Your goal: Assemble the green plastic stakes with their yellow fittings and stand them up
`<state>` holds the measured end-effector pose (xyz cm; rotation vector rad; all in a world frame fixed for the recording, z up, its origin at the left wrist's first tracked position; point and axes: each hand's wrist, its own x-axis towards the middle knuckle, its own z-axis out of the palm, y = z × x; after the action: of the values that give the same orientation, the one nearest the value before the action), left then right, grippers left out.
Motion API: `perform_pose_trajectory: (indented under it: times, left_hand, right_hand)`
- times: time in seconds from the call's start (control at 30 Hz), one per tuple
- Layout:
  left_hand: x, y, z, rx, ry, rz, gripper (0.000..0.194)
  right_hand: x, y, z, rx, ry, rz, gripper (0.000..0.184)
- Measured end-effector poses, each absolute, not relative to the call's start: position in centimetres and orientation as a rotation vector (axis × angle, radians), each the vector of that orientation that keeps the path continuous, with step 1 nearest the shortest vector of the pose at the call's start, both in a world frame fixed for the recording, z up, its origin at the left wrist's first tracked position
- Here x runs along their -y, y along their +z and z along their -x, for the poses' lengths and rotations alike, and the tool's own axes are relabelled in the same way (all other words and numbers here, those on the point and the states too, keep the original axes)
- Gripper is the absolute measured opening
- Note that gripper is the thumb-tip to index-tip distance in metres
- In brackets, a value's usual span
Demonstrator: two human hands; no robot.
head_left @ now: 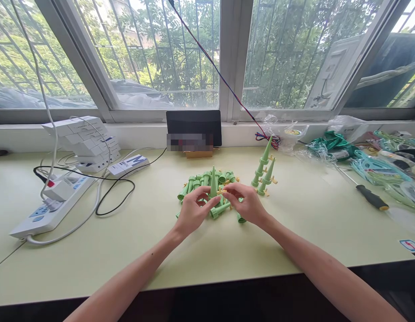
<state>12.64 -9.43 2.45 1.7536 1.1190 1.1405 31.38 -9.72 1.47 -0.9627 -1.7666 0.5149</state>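
Observation:
A green cone-shaped watering spike [213,184] stands point-up between the fingers of my left hand [195,206], which is closed around its base. From the right side, my right hand [245,202] pinches the small yellow valve [221,191] that sticks out of that spike. Behind and below both hands lies a loose pile of green spikes [194,182], partly hidden by my fingers. One green collar piece [241,218] shows under my right hand. To the right, two upright stacks of nested spikes, a taller one [259,169] and a shorter one [267,178], have yellow valves jutting out.
On the left are a power strip [64,201] with cables, stacked white boxes [88,145] and a flat box [128,166]. A black screen [194,127] stands at the back. A screwdriver [372,197] and bagged items [378,172] lie at right.

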Motion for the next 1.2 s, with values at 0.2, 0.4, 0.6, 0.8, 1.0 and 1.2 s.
perform_pose_trajectory:
  times: [0.2, 0.4, 0.6, 0.8, 1.0, 1.2]
  left_hand:
    - [9.35, 2.23, -12.56, -1.110, 1.140, -1.766, 0.031]
    - [9.41, 2.35, -12.56, -1.117, 1.129, -1.750, 0.032]
    - [9.45, 2.45, -12.53, -1.138, 1.125, -1.739, 0.034]
    - [9.39, 2.22, -12.53, -1.103, 1.141, -1.753, 0.033]
    - [9.34, 2.02, -12.51, -1.124, 1.133, -1.756, 0.033]
    - [9.44, 2.27, -12.59, -1.128, 1.136, -1.751, 0.033]
  right_hand:
    - [9.77, 1.51, -31.46, 1.807, 0.519, 0.974, 0.024]
    - [9.83, 1.62, -31.50, 1.793, 0.565, 0.961, 0.023]
    - [9.91, 1.48, -31.47, 1.776, 0.616, 0.924, 0.018]
    - [9.81, 1.45, -31.45, 1.789, 0.588, 0.937, 0.015]
    - [9.86, 1.70, -31.46, 1.832, 0.590, 0.974, 0.025]
    - [9.92, 1.73, -31.45, 1.800, 0.583, 0.985, 0.021]
